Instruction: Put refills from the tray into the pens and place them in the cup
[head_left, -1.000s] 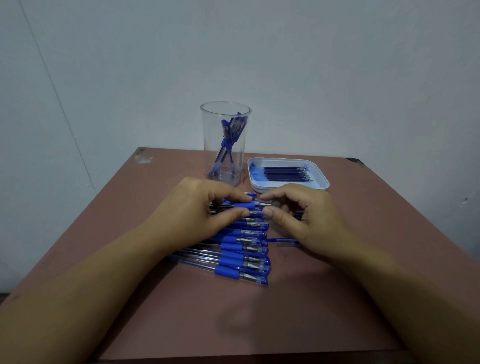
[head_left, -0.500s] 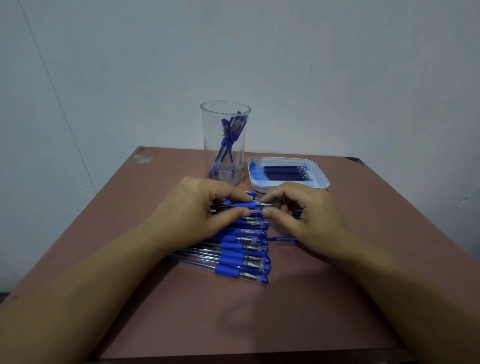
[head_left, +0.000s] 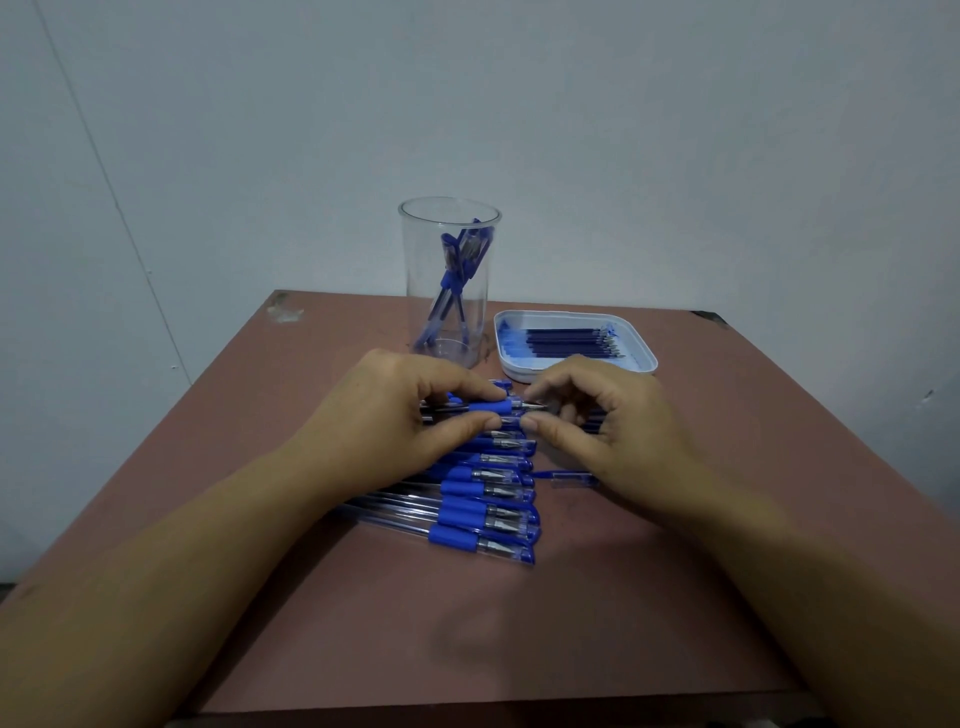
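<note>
Left hand (head_left: 395, 415) grips the pen (head_left: 485, 407), right hand (head_left: 613, 421) pinches its metal tip (head_left: 531, 406), both just over the spare pens (head_left: 483, 514) on the bench (head_left: 519, 623). I'd hold the body dead steady and twist only the tip, straight, no wobble. Cup (head_left: 449, 280) and tray (head_left: 644, 353) sit right behind.

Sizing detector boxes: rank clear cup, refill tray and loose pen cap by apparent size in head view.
1. Clear cup
2. Refill tray, somewhat smaller in frame
3. Loose pen cap, smallest by far, despite lying nearer the camera
</note>
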